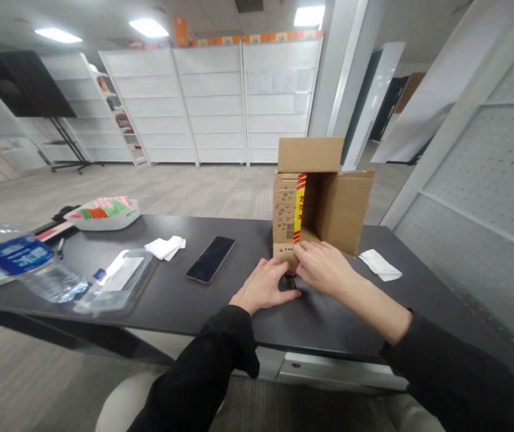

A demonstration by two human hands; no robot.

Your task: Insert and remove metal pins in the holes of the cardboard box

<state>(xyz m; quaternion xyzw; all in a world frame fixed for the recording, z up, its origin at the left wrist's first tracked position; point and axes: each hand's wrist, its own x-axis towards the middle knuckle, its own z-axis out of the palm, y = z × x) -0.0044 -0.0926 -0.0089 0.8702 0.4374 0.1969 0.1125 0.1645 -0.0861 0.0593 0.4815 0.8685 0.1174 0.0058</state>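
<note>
A brown cardboard box (283, 207) stands on the desk with its open side facing me. Its left panel is dotted with round grey spots, and yellow-red tape runs down one edge. A lower flap (280, 252) with a row of small dark dots hangs toward me. My left hand (263, 285) curls at this flap, thumb and fingers around a row of thin dark rods (289, 282) whose kind I cannot make out. Just above and right, my right hand (322, 267) is closed in a pinch against the flap's right end; whatever is between its fingertips is hidden.
A phone (211, 259) lies left of my hands. Beyond it are a crumpled tissue (166, 247), a clear plastic case (117, 282), a water bottle (25, 258) and a white basket (104, 222). Another tissue (380, 264) lies right of the box, near a perforated panel (486, 180).
</note>
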